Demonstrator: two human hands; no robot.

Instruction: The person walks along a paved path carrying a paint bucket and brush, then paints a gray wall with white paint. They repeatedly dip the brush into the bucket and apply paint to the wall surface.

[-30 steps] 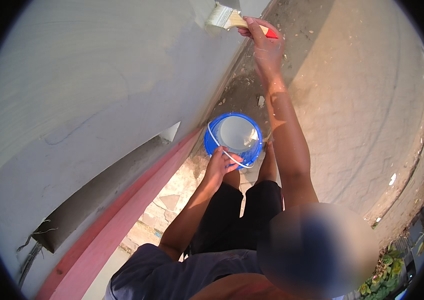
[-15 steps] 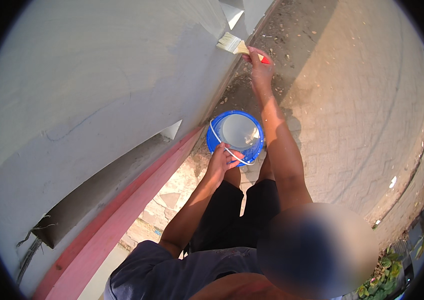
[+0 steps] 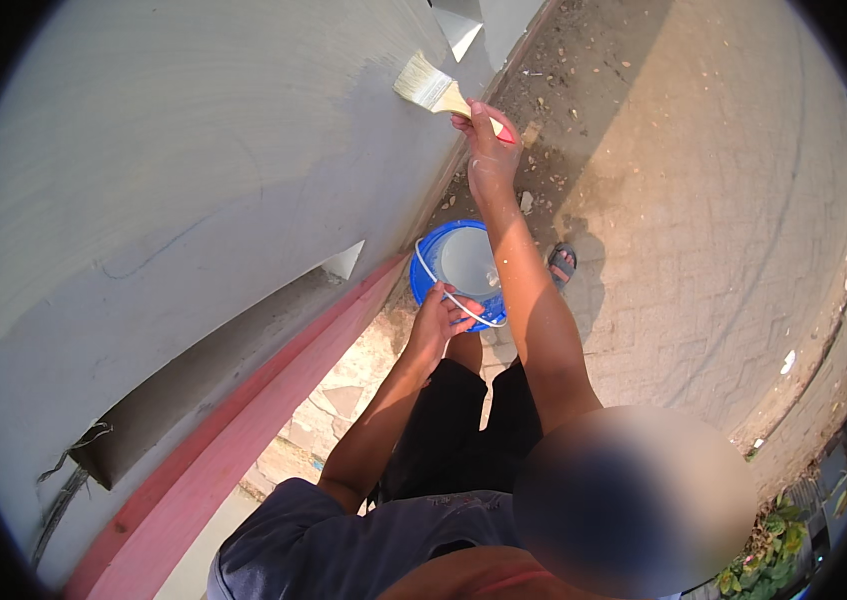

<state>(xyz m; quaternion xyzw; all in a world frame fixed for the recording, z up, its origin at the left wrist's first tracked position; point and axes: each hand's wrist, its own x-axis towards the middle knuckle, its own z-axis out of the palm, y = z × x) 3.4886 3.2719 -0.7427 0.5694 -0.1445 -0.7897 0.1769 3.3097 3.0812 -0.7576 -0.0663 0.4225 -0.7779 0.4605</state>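
My right hand [image 3: 490,150] grips a paintbrush [image 3: 452,101] by its wooden handle with a red end. The pale bristles lie at the grey wall [image 3: 274,140], beside a darker, wet-looking patch; whether they touch it I cannot tell. Lower down, my left hand [image 3: 444,318] is closed around the white wire handle of a blue bucket [image 3: 424,278]. Pale greyish liquid [image 3: 469,262] fills part of the bucket, which hangs in front of my legs. My right forearm hides the bucket's right side.
A pink ledge [image 3: 244,400] runs along the wall's base, under a long recessed opening [image 3: 194,385]. Triangular cut-outs [image 3: 464,40] break the wall's surface. Paving [image 3: 684,230] with scattered leaves lies to the right, and a sandalled foot [image 3: 563,262] stands there. Green plants [image 3: 764,550] grow at the lower right.
My right hand has moved left and slightly down with the paintbrush, bringing the bristles further over the wall. The sandalled foot now shows. My left hand and the bucket have barely moved.
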